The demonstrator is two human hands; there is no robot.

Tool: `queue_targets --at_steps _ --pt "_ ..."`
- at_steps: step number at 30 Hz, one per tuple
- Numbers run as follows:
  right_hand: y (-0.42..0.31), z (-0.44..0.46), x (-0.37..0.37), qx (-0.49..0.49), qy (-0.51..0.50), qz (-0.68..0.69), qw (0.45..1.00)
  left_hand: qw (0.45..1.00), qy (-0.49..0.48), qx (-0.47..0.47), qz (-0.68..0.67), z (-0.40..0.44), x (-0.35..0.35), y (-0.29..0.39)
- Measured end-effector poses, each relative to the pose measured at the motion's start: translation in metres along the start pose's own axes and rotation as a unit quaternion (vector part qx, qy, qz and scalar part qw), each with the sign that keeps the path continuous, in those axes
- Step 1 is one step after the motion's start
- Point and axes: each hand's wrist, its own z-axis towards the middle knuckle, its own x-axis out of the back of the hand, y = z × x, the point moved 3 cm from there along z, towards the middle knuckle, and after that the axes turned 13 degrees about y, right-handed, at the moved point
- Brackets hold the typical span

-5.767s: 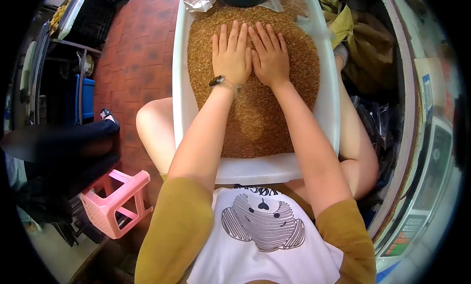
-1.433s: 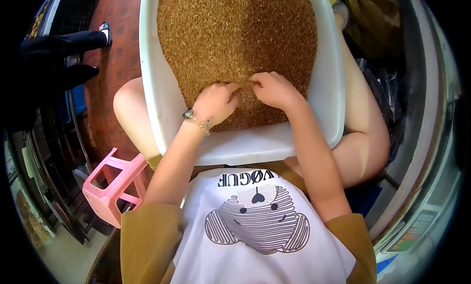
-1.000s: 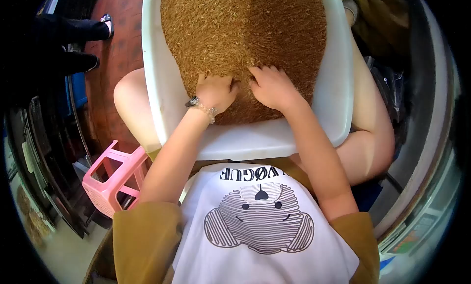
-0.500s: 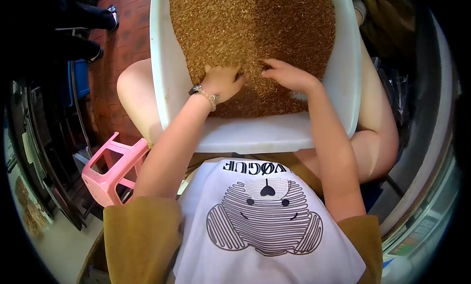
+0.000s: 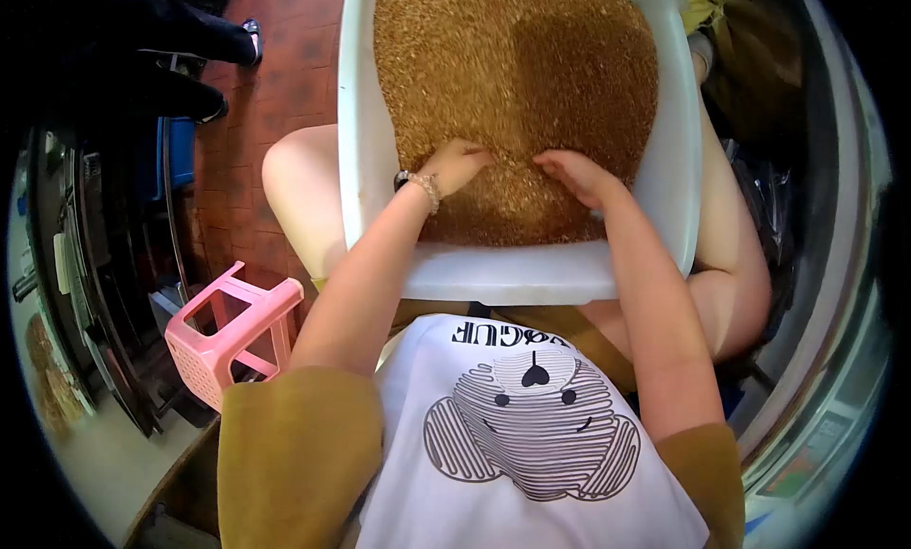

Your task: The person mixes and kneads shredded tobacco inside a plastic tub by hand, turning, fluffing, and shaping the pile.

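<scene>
A large white plastic tub (image 5: 512,276) rests across my lap, holding a broad heap of loose, dry brown bits (image 5: 455,65) like flakes or husks. My left hand (image 5: 459,166), with a beaded bracelet (image 5: 429,188) at its wrist, is at the near part of the heap. Its fingers are bent and drawn together, the tips pointing right. Opposite it, a short gap away, my right hand (image 5: 575,175) has its fingers curled, touching the bits. Whatever lies between the fingers of either hand is too small or hidden to make out.
A pink plastic stool (image 5: 233,321) stands to my left on the red tiled floor (image 5: 285,65). Another person's dark-clothed leg and shoe (image 5: 251,41) show at the upper left. A black plastic bag (image 5: 764,203) lies right of my leg.
Both hands have come nearer to me in the heap. The left fingers, spread earlier, are now drawn together, and the right fingers are more curled. The view has shifted slightly left.
</scene>
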Motion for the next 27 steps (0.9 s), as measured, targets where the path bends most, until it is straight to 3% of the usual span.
queue_targets --at_steps 4,7,8,9,13,16,18,21,24,26,27 --pt "0.008 0.003 -0.004 -0.066 -0.083 0.019 0.994 0.994 -0.043 0.061 -0.085 0.01 -0.009 -0.019" --pt "-0.006 -0.022 -0.01 -0.106 0.01 -0.008 0.994 0.974 -0.13 0.11 -0.151 0.004 -0.005 -0.011" --pt "-0.011 -0.026 -0.008 -0.095 -0.083 0.008 0.992 0.964 -0.146 0.135 -0.174 -0.003 -0.006 -0.01" --pt "-0.014 -0.03 -0.009 -0.1 -0.08 0.003 0.992 0.953 -0.164 0.16 -0.197 -0.013 -0.002 -0.001" --pt "0.013 -0.001 -0.008 -0.134 -0.088 0.001 0.987 0.94 -0.23 0.212 -0.134 -0.016 -0.005 -0.005" --pt "0.014 -0.002 -0.009 -0.143 -0.098 -0.029 0.984 0.937 -0.193 0.272 -0.105 -0.01 -0.013 -0.021" --pt "-0.004 -0.028 -0.018 -0.148 -0.101 -0.051 0.983 0.94 -0.164 0.282 -0.1 -0.017 -0.013 -0.016" --pt "0.02 0.002 -0.012 -0.148 -0.025 -0.134 0.98 0.945 -0.162 0.273 -0.074 -0.025 -0.012 -0.009" --pt "0.031 0.011 -0.015 -0.169 -0.135 -0.125 0.968 0.943 -0.206 0.251 -0.069 -0.009 -0.025 -0.038" --pt "0.025 0.003 -0.014 -0.169 -0.103 -0.146 0.969 0.932 -0.271 0.226 -0.081 0.014 -0.047 -0.074" --pt "0.021 -0.003 -0.015 -0.169 -0.088 -0.156 0.969 0.941 -0.244 0.228 -0.06 0.004 -0.038 -0.058"
